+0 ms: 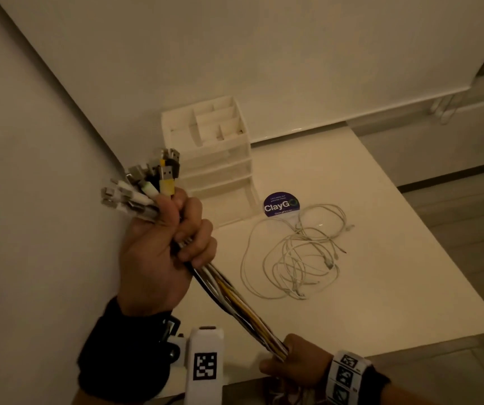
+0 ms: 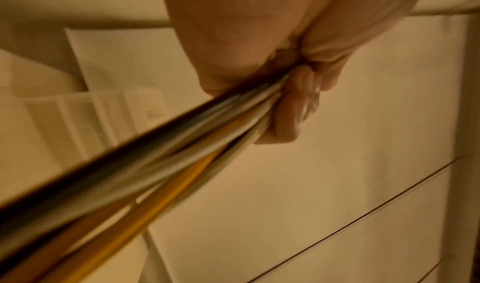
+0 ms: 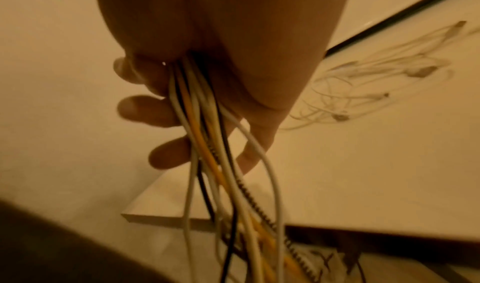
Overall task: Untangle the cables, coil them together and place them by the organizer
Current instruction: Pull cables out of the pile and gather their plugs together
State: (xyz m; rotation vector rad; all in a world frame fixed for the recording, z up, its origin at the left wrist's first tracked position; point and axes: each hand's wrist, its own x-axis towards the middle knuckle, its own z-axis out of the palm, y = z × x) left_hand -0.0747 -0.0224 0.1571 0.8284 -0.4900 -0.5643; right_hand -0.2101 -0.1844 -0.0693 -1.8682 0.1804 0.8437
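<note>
A bundle of several white, black and yellow cables (image 1: 235,299) stretches taut between my two hands. My left hand (image 1: 162,252) is raised at the left and grips the bundle just below its USB plugs (image 1: 150,179), which fan out above the fist. My right hand (image 1: 293,363) holds the same bundle lower down, near the table's front edge. In the left wrist view my left hand (image 2: 259,51) clamps the cables (image 2: 155,164). Below my right hand (image 3: 207,30) the cables (image 3: 207,143) hang loose. The white organizer (image 1: 214,147) stands at the back by the wall.
A loose tangle of thin white cables (image 1: 296,252) lies on the white table (image 1: 381,302), right of the organizer and also in the right wrist view (image 3: 376,86). A round purple sticker (image 1: 281,204) sits beside the organizer. A wall runs along the left.
</note>
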